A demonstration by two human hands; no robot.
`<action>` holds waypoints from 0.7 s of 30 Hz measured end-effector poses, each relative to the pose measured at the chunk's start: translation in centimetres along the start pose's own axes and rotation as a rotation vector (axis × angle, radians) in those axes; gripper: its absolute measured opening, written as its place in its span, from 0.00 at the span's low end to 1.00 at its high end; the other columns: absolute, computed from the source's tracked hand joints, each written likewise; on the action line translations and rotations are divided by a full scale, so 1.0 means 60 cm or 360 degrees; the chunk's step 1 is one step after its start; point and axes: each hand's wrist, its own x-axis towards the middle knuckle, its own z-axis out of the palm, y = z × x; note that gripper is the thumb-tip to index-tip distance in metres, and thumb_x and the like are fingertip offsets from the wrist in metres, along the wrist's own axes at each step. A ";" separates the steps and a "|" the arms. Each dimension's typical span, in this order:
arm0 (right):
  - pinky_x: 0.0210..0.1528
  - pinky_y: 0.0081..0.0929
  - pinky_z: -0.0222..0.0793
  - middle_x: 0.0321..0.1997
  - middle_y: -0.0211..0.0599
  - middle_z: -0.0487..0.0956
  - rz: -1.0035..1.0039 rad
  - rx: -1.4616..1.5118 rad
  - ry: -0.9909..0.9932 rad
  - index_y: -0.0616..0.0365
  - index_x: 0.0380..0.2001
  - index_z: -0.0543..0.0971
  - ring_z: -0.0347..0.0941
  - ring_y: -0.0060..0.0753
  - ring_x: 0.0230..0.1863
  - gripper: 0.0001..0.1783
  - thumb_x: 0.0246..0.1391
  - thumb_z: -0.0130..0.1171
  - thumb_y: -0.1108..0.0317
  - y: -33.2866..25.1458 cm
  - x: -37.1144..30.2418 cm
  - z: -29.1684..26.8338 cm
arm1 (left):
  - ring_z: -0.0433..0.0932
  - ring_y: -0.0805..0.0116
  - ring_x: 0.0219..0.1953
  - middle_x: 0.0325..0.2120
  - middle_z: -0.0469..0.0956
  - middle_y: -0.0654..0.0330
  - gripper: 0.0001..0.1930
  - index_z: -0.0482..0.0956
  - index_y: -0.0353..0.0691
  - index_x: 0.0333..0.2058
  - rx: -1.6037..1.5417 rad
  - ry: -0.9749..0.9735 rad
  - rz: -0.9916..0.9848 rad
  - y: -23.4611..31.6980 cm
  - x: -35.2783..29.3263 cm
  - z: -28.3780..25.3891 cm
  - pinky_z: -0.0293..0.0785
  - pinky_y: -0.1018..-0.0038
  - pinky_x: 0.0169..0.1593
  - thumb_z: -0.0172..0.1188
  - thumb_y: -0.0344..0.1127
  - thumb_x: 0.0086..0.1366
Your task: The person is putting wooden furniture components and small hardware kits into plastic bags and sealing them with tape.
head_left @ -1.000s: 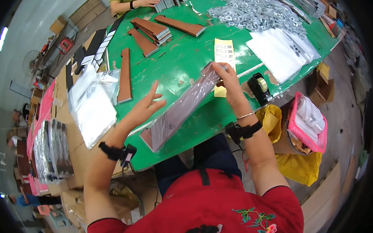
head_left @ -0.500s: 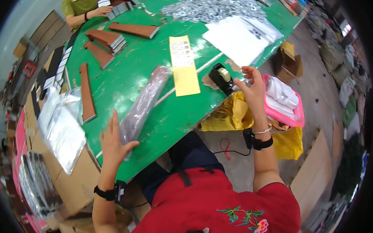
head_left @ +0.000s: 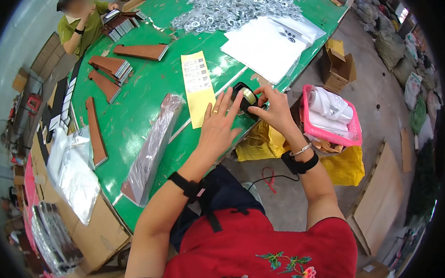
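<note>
Head view: a black tape dispenser (head_left: pixel 245 106) with a roll of pale tape (head_left: pixel 248 96) stands at the near edge of the green table (head_left: pixel 134 113), between the person's two hands. The left hand (head_left: pixel 220 123) is spread, fingers extended, its fingertips at the dispenser's left side. The right hand (head_left: pixel 274 110) is bent over the opposite side, thumb and forefinger near each other; whether they pinch the tape, I cannot tell.

Just left of the left hand lies a yellow label sheet (head_left: pixel 201 106), and beyond it a plastic-wrapped brown piece (head_left: pixel 152 148) slants across the tabletop. Farther left are a single tapered brown piece (head_left: pixel 96 132) and a small group of similar brown pieces (head_left: pixel 108 72).

White plastic bags (head_left: pixel 259 46) lie past the dispenser, below a heap of metal rings (head_left: pixel 228 12). Right of the table, a pink basket (head_left: pixel 327 136) holds white rolls (head_left: pixel 328 104). A co-worker in a green shirt (head_left: pixel 90 34) is at the upper left.
</note>
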 end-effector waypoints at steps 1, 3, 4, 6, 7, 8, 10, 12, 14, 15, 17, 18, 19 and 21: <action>0.45 0.35 0.56 0.25 0.25 0.75 0.0007 0.0007 0.0007 0.51 0.40 0.76 0.71 0.32 0.36 0.23 0.42 0.72 0.58 0.003 0.001 0.003 | 0.54 0.54 0.70 0.70 0.52 0.56 0.51 0.49 0.54 0.71 0.0006 -0.0009 0.0006 0.001 0.008 0.008 0.55 0.52 0.68 0.70 0.36 0.51; 0.36 0.23 0.64 0.23 0.30 0.76 0.0259 0.0498 -0.0002 0.58 0.43 0.75 0.73 0.24 0.30 0.22 0.45 0.69 0.65 0.010 0.002 0.007 | 0.59 0.55 0.68 0.70 0.52 0.55 0.53 0.47 0.56 0.71 0.0054 -0.0093 0.0017 0.005 0.025 0.018 0.57 0.53 0.67 0.71 0.35 0.51; 0.36 0.23 0.64 0.23 0.30 0.76 0.0270 0.0501 0.0008 0.58 0.43 0.75 0.73 0.24 0.30 0.22 0.45 0.69 0.65 0.012 0.000 0.005 | 0.59 0.55 0.68 0.70 0.52 0.55 0.53 0.47 0.56 0.71 0.0055 -0.0104 0.0028 0.005 0.030 0.021 0.57 0.53 0.67 0.71 0.35 0.51; 0.31 0.18 0.62 0.23 0.30 0.74 0.0077 0.0247 0.0155 0.61 0.44 0.75 0.70 0.18 0.27 0.18 0.49 0.65 0.69 -0.007 -0.006 -0.010 | 0.64 0.56 0.65 0.70 0.52 0.55 0.53 0.47 0.58 0.71 0.0066 -0.0135 0.0000 0.000 0.033 0.024 0.60 0.54 0.66 0.70 0.34 0.51; 0.31 0.18 0.62 0.23 0.30 0.74 0.0089 0.0253 0.0158 0.61 0.44 0.75 0.70 0.18 0.27 0.18 0.49 0.65 0.69 -0.012 -0.013 -0.020 | 0.64 0.56 0.65 0.70 0.52 0.55 0.53 0.47 0.58 0.71 0.0068 -0.0148 0.0004 -0.005 0.033 0.023 0.60 0.54 0.66 0.70 0.34 0.51; 0.30 0.18 0.63 0.23 0.29 0.74 0.0253 0.0457 0.0105 0.61 0.43 0.75 0.69 0.18 0.26 0.17 0.50 0.65 0.69 -0.013 -0.023 -0.033 | 0.66 0.56 0.63 0.70 0.52 0.56 0.52 0.47 0.59 0.71 0.0056 -0.0129 0.0009 -0.009 0.033 0.020 0.60 0.54 0.66 0.70 0.33 0.51; 0.30 0.19 0.63 0.22 0.27 0.75 0.0425 0.0664 0.0053 0.60 0.43 0.76 0.68 0.17 0.25 0.16 0.50 0.64 0.69 -0.006 -0.051 -0.043 | 0.67 0.57 0.62 0.70 0.52 0.56 0.52 0.47 0.60 0.71 0.0042 -0.0118 0.0015 -0.014 0.031 0.016 0.61 0.55 0.66 0.69 0.33 0.51; 0.31 0.15 0.60 0.24 0.22 0.71 0.0636 0.0987 0.0004 0.63 0.43 0.76 0.64 0.12 0.27 0.14 0.53 0.62 0.72 0.004 -0.082 -0.044 | 0.67 0.55 0.62 0.71 0.49 0.53 0.50 0.49 0.61 0.71 -0.0010 -0.0221 0.0030 -0.011 0.030 0.015 0.61 0.53 0.66 0.68 0.32 0.52; 0.32 0.15 0.59 0.25 0.18 0.69 0.0567 0.1049 0.0051 0.64 0.43 0.76 0.63 0.11 0.28 0.13 0.55 0.60 0.71 0.017 -0.090 -0.030 | 0.66 0.53 0.63 0.71 0.48 0.52 0.49 0.51 0.62 0.70 0.0041 -0.0210 -0.0002 0.001 0.028 0.015 0.59 0.52 0.66 0.68 0.32 0.52; 0.32 0.14 0.59 0.25 0.18 0.68 0.0609 0.1127 0.0040 0.64 0.44 0.77 0.63 0.11 0.28 0.13 0.56 0.60 0.70 0.022 -0.091 -0.028 | 0.64 0.52 0.65 0.71 0.46 0.51 0.48 0.52 0.62 0.70 0.0096 -0.0193 -0.0039 0.008 0.026 0.015 0.58 0.51 0.67 0.68 0.32 0.53; 0.33 0.14 0.61 0.27 0.19 0.71 0.0661 0.1287 0.0050 0.65 0.44 0.78 0.65 0.11 0.30 0.13 0.58 0.58 0.69 0.027 -0.094 -0.018 | 0.61 0.52 0.67 0.71 0.45 0.50 0.47 0.54 0.63 0.70 0.0245 -0.0145 -0.0020 0.020 0.011 0.017 0.54 0.50 0.68 0.68 0.33 0.53; 0.33 0.14 0.61 0.27 0.19 0.71 0.0671 0.1291 0.0056 0.65 0.44 0.78 0.65 0.11 0.30 0.13 0.58 0.58 0.69 0.027 -0.093 -0.021 | 0.57 0.52 0.69 0.72 0.44 0.50 0.47 0.55 0.64 0.69 0.0397 -0.0086 -0.0009 0.024 0.006 0.017 0.50 0.49 0.69 0.68 0.33 0.53; 0.34 0.14 0.61 0.28 0.20 0.73 0.0652 0.1285 0.0027 0.65 0.43 0.79 0.66 0.11 0.31 0.13 0.58 0.58 0.69 0.028 -0.089 -0.027 | 0.57 0.52 0.69 0.72 0.44 0.50 0.47 0.55 0.64 0.69 0.0396 -0.0097 -0.0003 0.026 0.004 0.018 0.50 0.49 0.69 0.68 0.33 0.53; 0.41 0.13 0.65 0.36 0.23 0.78 0.0685 0.1214 -0.0126 0.64 0.42 0.80 0.70 0.11 0.37 0.11 0.60 0.58 0.68 0.025 -0.079 -0.045 | 0.50 0.55 0.72 0.72 0.45 0.53 0.46 0.57 0.65 0.69 0.0543 0.0049 0.0112 0.030 -0.001 0.019 0.44 0.49 0.70 0.69 0.34 0.52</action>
